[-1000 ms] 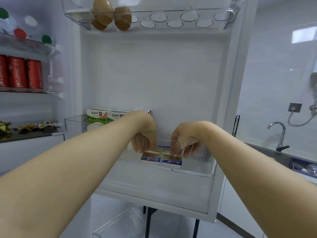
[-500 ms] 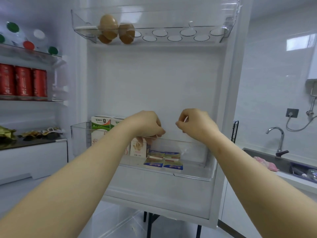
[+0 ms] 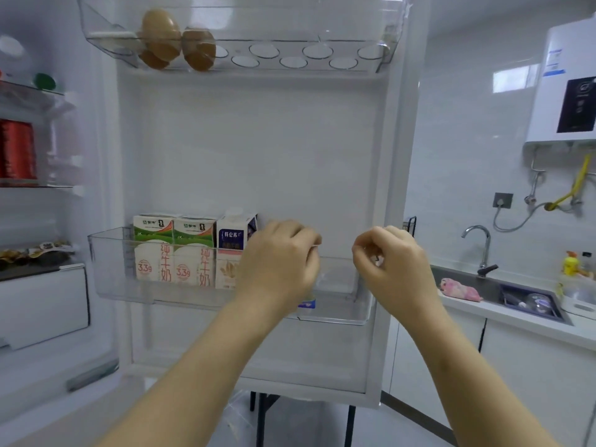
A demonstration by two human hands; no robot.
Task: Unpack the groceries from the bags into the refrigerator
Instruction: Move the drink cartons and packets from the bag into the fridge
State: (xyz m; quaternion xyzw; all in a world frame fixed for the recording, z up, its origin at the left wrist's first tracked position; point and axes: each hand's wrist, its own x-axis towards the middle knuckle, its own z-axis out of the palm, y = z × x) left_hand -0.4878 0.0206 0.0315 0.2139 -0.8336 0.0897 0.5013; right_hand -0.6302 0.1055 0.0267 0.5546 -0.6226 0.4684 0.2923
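The left hand covers most of what lies in the door bin; only a blue-and-white corner of a small pack shows beside the wrist. It also hides the lower right side of the third carton. The fingers of both hands curl away from view, so whether the left or the right hand pinches anything cannot be told. The red cans are blurred and cut by the left edge. The egg tray is cut off at the top.
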